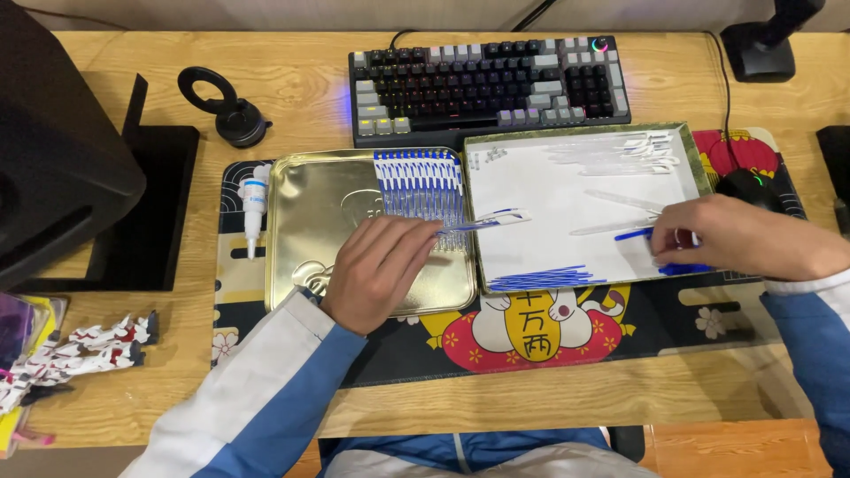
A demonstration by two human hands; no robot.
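At the centre of the wooden desk (292, 88), the left hand (376, 270) is resting palm-down on a shallow gold metal tray (319, 212), fingers loosely extended, pinching a thin white-and-blue plastic strip (496, 219) that is pointing toward 3 o'clock. Assembled blue-and-white strips (418, 181) are lying in a row at the tray's 1 o'clock corner. The right hand (722, 237) is curling its fingers over small blue pieces (682, 267) inside a white-lined, green-rimmed box lid (549, 190). A black-and-grey keyboard (487, 84) is sitting at 12 o'clock.
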